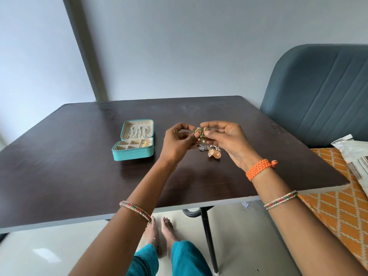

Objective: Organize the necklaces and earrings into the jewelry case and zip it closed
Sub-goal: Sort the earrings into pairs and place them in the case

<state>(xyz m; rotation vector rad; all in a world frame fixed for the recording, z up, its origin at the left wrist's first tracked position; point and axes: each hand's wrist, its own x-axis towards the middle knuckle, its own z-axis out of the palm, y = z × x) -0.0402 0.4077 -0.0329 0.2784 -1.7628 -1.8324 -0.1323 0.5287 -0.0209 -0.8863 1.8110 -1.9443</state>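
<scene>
A teal jewelry case (pixel 133 153) lies open on the dark table (pixel 69 156), left of my hands. Chains hang in its raised lid, and gold earrings sit in its right tray compartment. My left hand (pixel 177 142) and my right hand (pixel 225 136) meet above the table and both pinch a gold and green earring cluster (pixel 200 132) with pearl drops. Just below the hands, a small pile of earrings (pixel 211 150), silver and rose gold, rests on the table.
A blue-grey padded chair (pixel 318 92) stands at the table's right. An orange patterned cloth (pixel 338 206) with a white plastic packet (pixel 354 154) lies by the right edge. A black table leg (pixel 209 240) and my bare feet show below the front edge.
</scene>
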